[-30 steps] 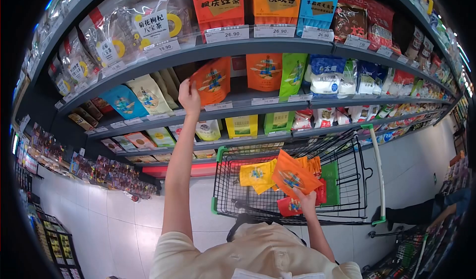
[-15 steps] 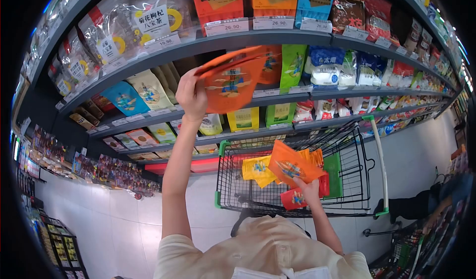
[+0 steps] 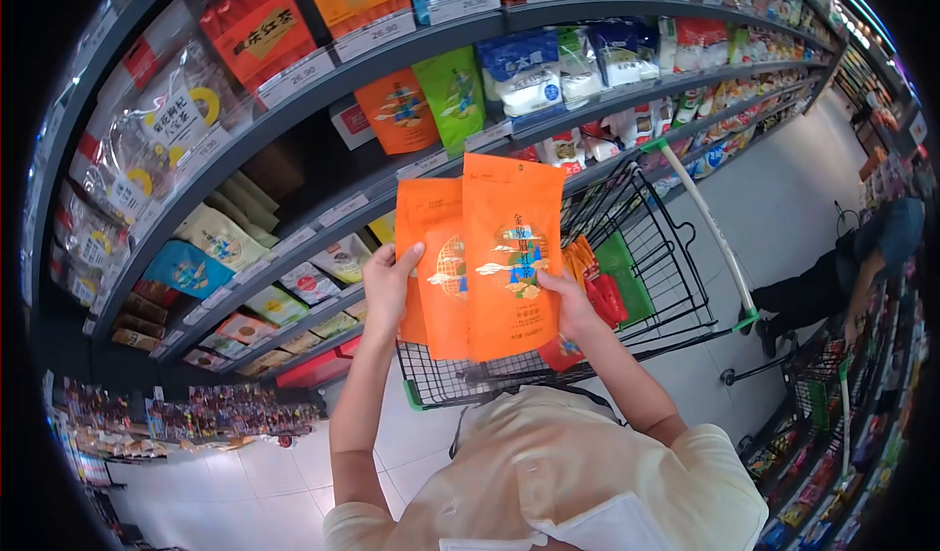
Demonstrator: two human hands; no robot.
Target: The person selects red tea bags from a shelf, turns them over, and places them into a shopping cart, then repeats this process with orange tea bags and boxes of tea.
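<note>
Behind the grip stands a wire cart; left hand and right hand clasp two flat, glossy orange pouches, overlapping.

1. Two orange pouches, each printed with a gold disc and blue-and-white motif, gold lettering above.
2. Black wire trolley with green corner caps and a pale handle bar tipped green.
3. Inside the trolley: red packets, a green packet.
4. Dark grey shelving edged with white price labels.
5. On the shelf: an orange pouch, a lime-green pouch, blue-and-white bags.
6. Cream shirt.
7. White floor tiles.
</note>
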